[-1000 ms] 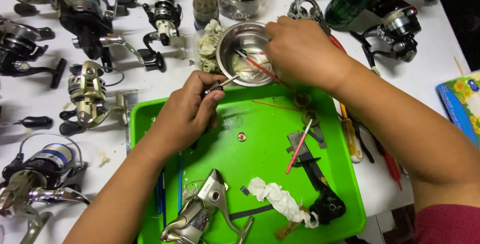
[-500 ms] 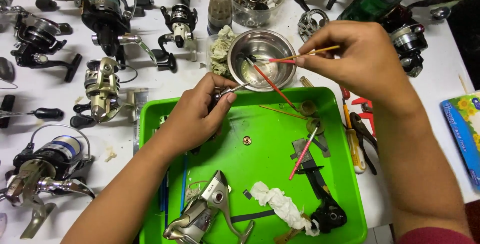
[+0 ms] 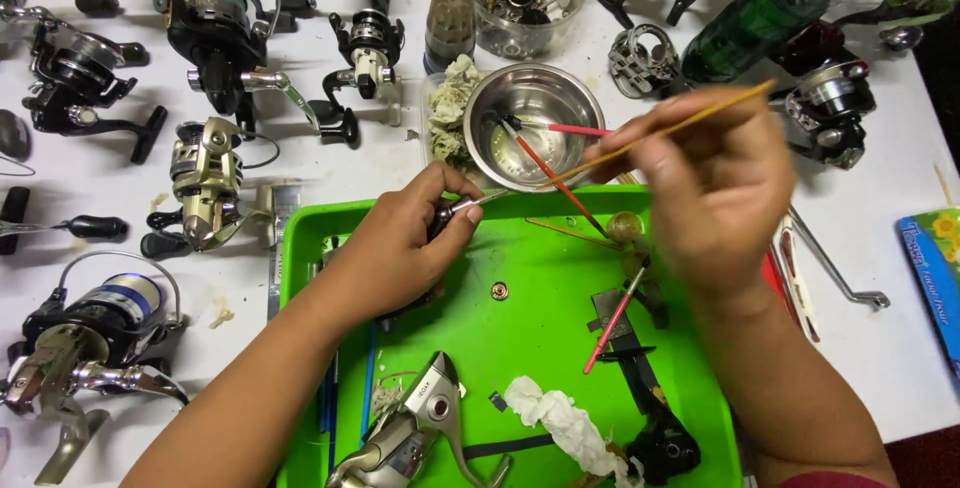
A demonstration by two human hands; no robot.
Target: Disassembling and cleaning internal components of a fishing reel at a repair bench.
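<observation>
In the head view, the left hand (image 3: 400, 248) is clamped on a small metal reel part (image 3: 452, 212) above the green tray (image 3: 540, 348), while the right hand (image 3: 715, 183) pinches a thin yellow stick (image 3: 690, 120) over the steel bowl (image 3: 535, 123) on the worktop (image 3: 890, 348).

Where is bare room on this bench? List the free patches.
Free: the green plastic tray floor between the left hand and the crumpled white tissue; white tabletop right of the right hand. Crowded: fishing reels across top and left.
</observation>
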